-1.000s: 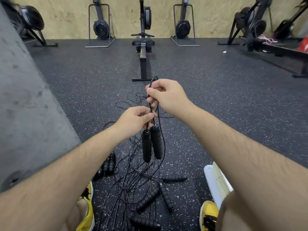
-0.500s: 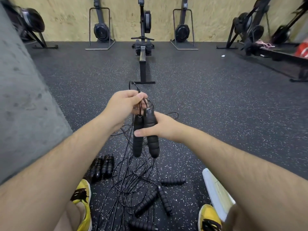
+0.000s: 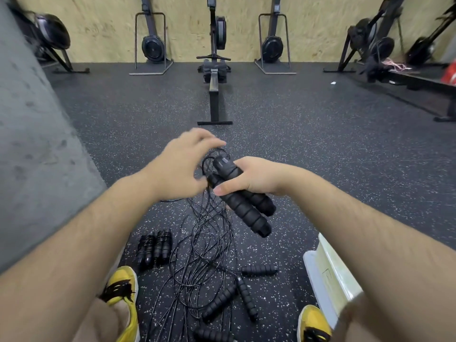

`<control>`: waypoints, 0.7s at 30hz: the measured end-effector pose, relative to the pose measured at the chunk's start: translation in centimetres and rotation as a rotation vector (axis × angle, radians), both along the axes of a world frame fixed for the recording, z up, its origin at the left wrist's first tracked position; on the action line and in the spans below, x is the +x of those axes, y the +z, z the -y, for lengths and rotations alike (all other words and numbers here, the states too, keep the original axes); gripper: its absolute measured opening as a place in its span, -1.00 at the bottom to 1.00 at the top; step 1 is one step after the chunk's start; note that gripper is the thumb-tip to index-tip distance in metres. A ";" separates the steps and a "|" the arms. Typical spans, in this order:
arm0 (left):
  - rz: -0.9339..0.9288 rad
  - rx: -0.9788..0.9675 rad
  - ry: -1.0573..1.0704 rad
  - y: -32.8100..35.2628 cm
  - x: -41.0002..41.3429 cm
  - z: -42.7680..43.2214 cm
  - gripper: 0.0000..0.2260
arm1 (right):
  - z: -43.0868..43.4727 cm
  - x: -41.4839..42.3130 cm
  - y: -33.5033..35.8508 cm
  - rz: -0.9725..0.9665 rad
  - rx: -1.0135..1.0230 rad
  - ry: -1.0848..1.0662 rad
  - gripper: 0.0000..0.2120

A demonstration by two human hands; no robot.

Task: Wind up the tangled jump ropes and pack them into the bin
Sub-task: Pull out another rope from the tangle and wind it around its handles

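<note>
Speckled black rubber floor [image 3: 320,156] runs back to a plywood wall [image 3: 98,28], where two stored rowing machines [image 3: 151,45] stand upright on either side of a third rowing machine [image 3: 214,90] laid flat, its rail pointing toward the camera. More gym equipment lines the right side, and a grey concrete pillar [image 3: 32,144] fills the left edge.

At mid-frame the right hand [image 3: 256,177] grasps a pair of black foam jump rope handles [image 3: 243,206]. Its fingers and thumb are curled round them just below their caps. The handles lie side by side and slant down to the right, with their free ends hanging in the air. Thin black cable loops [image 3: 212,156] rise from the caps.

The left hand [image 3: 180,166] is blurred. It hovers over those loops with its fingers arched and its thumb near the handle caps. Whether it pinches the cable cannot be told.

From the held handles the cable drops into a tangle of jump ropes [image 3: 204,243] on the floor between the person's yellow shoes [image 3: 123,292]. Several loose handles [image 3: 259,269] lie in the tangle. Left of it, near the pillar's foot, sit two wound rope bundles [image 3: 154,250] side by side. The pale bin [image 3: 328,275] stands on the floor at lower right, partly hidden behind the right forearm. No rope shows in the part of it that is visible.
</note>
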State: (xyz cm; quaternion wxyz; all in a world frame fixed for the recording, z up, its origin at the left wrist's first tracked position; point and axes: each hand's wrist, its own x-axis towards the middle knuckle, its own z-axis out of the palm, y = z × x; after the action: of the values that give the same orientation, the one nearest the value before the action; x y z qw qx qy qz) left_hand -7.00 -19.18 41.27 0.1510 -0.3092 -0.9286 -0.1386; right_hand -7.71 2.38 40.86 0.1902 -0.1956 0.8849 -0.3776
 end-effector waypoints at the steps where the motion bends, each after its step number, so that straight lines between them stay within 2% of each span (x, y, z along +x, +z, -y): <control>1: 0.016 -0.073 -0.072 -0.6 0.1 -0.4 -0.26 | 0.1 0.1 0.2 0.005 -0.008 0.005 -0.53; 3: 0.027 -0.126 -0.119 -1.3 0.5 -1.5 -0.16 | 0.4 0.3 0.4 0.024 -0.057 0.008 -0.60; 5: 0.064 -0.089 -0.082 -1.6 0.7 -2.2 -0.26 | 0.4 0.5 0.8 0.036 -0.062 0.013 -0.66; 8: 0.136 -0.037 0.013 -1.2 0.6 -2.1 -0.44 | 0.1 0.4 1.3 -0.073 0.054 -0.003 -0.64; 11: 0.110 -0.019 0.138 -1.2 0.4 -1.8 -0.50 | -0.7 0.5 1.6 -0.233 0.220 -0.062 -0.48; 13: 0.066 -0.028 0.244 -1.1 0.1 -1.5 -0.52 | -1.1 0.8 1.4 -0.333 0.345 -0.088 -0.25; 15: 0.051 -0.009 0.299 -1.1 -0.3 -1.2 -0.53 | -1.4 1.1 1.0 -0.427 0.405 -0.143 -0.06; 16: 0.058 0.016 0.316 -1.1 -0.4 -1.1 -0.53 | -1.4 1.1 0.9 -0.466 0.399 -0.182 -0.03; 18: 0.063 0.056 0.335 -1.0 -0.4 -1.2 -0.54 | -1.1 1.0 0.8 -0.488 0.327 -0.257 -0.09; 21: 0.064 0.080 0.329 -0.9 -0.3 -1.5 -0.50 | -0.6 1.0 0.5 -0.441 0.210 -0.307 -0.30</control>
State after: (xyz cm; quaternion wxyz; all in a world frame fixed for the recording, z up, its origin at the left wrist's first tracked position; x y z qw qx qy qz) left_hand -7.29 -17.71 40.36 0.1542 -0.1420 -0.9648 -0.1587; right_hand -6.66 2.94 41.39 -0.0470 -0.1158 0.9583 -0.2569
